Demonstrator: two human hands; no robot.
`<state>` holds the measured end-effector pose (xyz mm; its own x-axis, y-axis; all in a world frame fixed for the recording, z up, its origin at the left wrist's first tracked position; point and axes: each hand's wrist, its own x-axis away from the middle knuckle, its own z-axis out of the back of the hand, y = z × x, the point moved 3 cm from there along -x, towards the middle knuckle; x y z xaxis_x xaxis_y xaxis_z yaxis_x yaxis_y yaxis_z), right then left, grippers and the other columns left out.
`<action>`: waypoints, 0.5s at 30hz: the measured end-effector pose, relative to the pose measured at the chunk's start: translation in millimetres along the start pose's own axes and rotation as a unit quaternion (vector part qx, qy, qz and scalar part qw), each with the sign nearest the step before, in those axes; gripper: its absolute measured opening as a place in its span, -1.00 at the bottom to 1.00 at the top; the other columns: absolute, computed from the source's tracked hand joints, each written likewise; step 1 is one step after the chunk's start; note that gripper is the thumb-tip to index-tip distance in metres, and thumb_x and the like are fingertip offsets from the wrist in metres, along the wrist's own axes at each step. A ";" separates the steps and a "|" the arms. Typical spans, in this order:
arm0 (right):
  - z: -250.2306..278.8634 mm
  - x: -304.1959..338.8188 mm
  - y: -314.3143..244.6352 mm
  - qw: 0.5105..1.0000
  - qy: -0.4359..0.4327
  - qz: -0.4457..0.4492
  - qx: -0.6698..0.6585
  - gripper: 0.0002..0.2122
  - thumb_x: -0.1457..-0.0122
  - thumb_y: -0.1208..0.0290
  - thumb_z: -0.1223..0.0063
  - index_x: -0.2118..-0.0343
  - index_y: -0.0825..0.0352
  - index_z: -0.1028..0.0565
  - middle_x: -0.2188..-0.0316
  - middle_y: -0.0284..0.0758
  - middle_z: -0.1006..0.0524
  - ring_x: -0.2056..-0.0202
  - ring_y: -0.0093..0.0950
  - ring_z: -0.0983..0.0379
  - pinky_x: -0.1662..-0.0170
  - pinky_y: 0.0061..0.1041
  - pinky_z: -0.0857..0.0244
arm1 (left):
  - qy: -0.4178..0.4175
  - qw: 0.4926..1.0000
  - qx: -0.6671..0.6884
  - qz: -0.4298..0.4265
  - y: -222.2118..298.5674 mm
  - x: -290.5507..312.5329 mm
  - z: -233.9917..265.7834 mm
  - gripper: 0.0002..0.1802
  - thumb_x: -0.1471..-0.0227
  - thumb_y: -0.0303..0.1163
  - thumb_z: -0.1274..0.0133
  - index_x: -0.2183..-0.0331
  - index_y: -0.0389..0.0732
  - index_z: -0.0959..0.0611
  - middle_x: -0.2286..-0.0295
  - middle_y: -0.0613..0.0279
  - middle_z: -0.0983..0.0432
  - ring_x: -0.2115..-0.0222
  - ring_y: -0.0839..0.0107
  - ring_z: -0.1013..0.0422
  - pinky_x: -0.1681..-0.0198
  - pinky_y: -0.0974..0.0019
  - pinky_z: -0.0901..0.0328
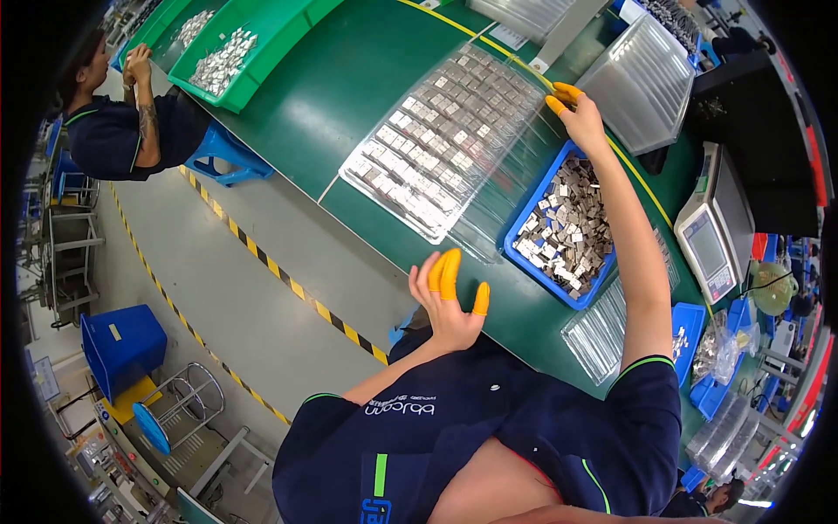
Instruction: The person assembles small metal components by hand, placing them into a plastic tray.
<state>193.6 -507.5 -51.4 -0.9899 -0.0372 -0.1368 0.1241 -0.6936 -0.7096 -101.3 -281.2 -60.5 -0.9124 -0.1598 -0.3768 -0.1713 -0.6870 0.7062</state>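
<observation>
Sitting between both hands: a clear tray (437, 237) with rows of small metal parts (436, 131), flat on the green tabletop (305, 113). The left grip (456, 316) is spread and holding nothing, just off the tray's near edge. The right grip (580, 118) is up by the far right edge; can't tell if it's pinching the plastic. Kinda crowded there: stacked clear trays (642, 83) right beside it, and a scale (711, 249) nearer the body, past that forearm. A blue bin (541, 281) heaped with loose metal pieces (563, 227) sits between the two grips, close to the forearm. Way left of both, green bins (288, 39) hold pale bits (225, 61), near a co-worker (113, 131).
</observation>
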 end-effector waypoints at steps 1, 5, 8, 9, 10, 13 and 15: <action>-0.3 0.1 1.9 1.000 -0.003 -0.001 -0.007 -0.63 -0.05 0.33 -0.09 0.11 0.43 -0.43 0.17 -0.13 -0.49 0.12 -0.34 -0.43 0.03 -0.49 -0.22 | -0.010 1.000 0.008 -0.003 -0.3 2.4 -2.1 -0.28 0.18 -0.26 -0.14 -0.02 -0.28 -0.25 0.02 0.04 -0.18 -0.07 0.08 -0.03 -0.11 -0.11 0.24; -0.1 -1.2 6.0 0.999 0.005 0.018 -0.040 -0.66 -0.04 0.39 -0.09 0.11 0.43 -0.43 0.19 -0.15 -0.50 0.14 -0.37 -0.43 0.04 -0.51 -0.23 | -0.039 0.999 0.000 -0.011 4.6 -1.2 -1.7 -0.32 0.13 -0.24 -0.07 -0.03 -0.28 -0.25 0.03 0.07 -0.23 -0.03 0.13 -0.11 -0.12 -0.08 0.27; -0.8 -0.9 0.4 0.993 -0.003 -0.021 -0.119 -0.69 -0.04 0.51 -0.07 0.12 0.45 -0.44 0.24 -0.23 -0.53 0.22 -0.49 -0.44 0.11 -0.60 -0.25 | -0.048 0.999 0.001 0.007 6.6 -4.1 1.3 -0.32 0.12 -0.23 -0.06 -0.03 -0.27 -0.26 0.02 0.06 -0.22 -0.02 0.13 -0.11 -0.11 -0.09 0.27; -1.0 -0.4 -1.8 0.993 -0.004 -0.020 -0.119 -0.69 -0.04 0.51 -0.07 0.12 0.45 -0.44 0.24 -0.23 -0.53 0.22 -0.49 -0.44 0.11 -0.60 -0.25 | -0.047 0.999 0.001 0.007 6.8 -5.3 1.8 -0.32 0.12 -0.23 -0.06 -0.03 -0.27 -0.26 0.02 0.06 -0.22 -0.02 0.13 -0.11 -0.11 -0.09 0.27; -1.2 0.0 -3.2 0.990 0.001 -0.037 -0.133 -0.71 -0.04 0.52 -0.06 0.14 0.45 -0.46 0.25 -0.24 -0.53 0.23 -0.51 -0.44 0.12 -0.62 -0.25 | -0.048 0.999 0.007 -0.004 7.2 -6.1 2.4 -0.32 0.12 -0.25 -0.06 -0.03 -0.28 -0.26 0.02 0.04 -0.21 -0.02 0.12 -0.10 -0.11 -0.07 0.25; -1.1 1.0 -10.5 0.987 0.012 -0.062 -0.147 -0.74 -0.04 0.52 -0.06 0.17 0.45 -0.48 0.26 -0.27 -0.54 0.24 -0.55 -0.44 0.14 -0.65 -0.25 | -0.031 0.999 0.038 -0.018 11.0 -9.8 6.6 -0.33 0.12 -0.30 -0.07 -0.04 -0.30 -0.26 0.01 0.03 -0.21 -0.02 0.07 -0.09 -0.10 -0.03 0.17; 0.4 0.5 -20.2 0.986 0.018 -0.071 -0.147 -0.75 -0.04 0.52 -0.06 0.18 0.45 -0.49 0.27 -0.28 -0.54 0.25 -0.55 -0.44 0.15 -0.66 -0.25 | -0.014 0.998 0.063 -0.022 12.1 -12.6 10.1 -0.33 0.13 -0.34 -0.08 -0.03 -0.31 -0.27 0.01 0.04 -0.21 -0.03 0.04 -0.09 -0.09 -0.01 0.11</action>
<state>190.7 -493.8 -36.9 -0.9963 0.0750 -0.0419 0.0036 -0.4508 -0.8926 -95.6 -280.3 -41.1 -0.9127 -0.1101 -0.3936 -0.2555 -0.5978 0.7598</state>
